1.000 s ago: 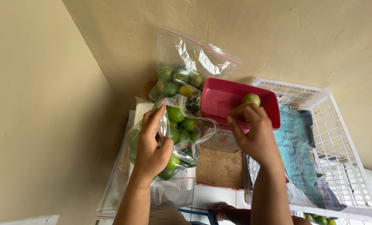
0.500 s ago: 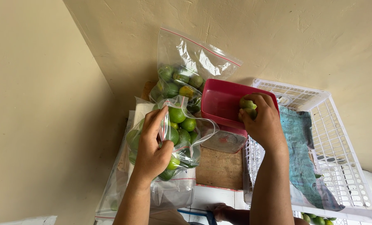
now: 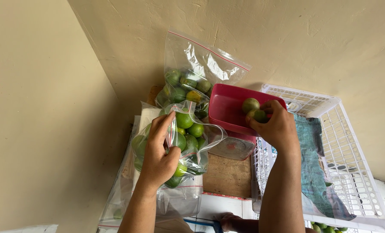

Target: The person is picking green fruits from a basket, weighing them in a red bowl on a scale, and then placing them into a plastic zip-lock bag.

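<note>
Our right hand (image 3: pixel 276 127) has now settled in the red tray (image 3: pixel 227 108), gripping a lime (image 3: pixel 258 114) beside another lime (image 3: pixel 250 104); our left hand (image 3: pixel 160 153) still pinches the lime-filled zip bag (image 3: pixel 188 138) at nine o'clock.

- Clear zip bag (image 3: pixel 181 142), red seal strip; packed with green limes; I see it standing upright with its mouth open, pinched at the rim by the left hand (image 3: pixel 158 155); it sits just in front of a second bag at the wall.
- Two limes (image 3: pixel 253 110), round, dull green with a yellowish cast; one lies in the tray, the other touches it under the fingertips of the right hand (image 3: pixel 276 127).
- Red tray (image 3: pixel 227 108), shallow plastic, rectangular; tilted slightly, resting on top of a scale; just right of the open bag.
</note>
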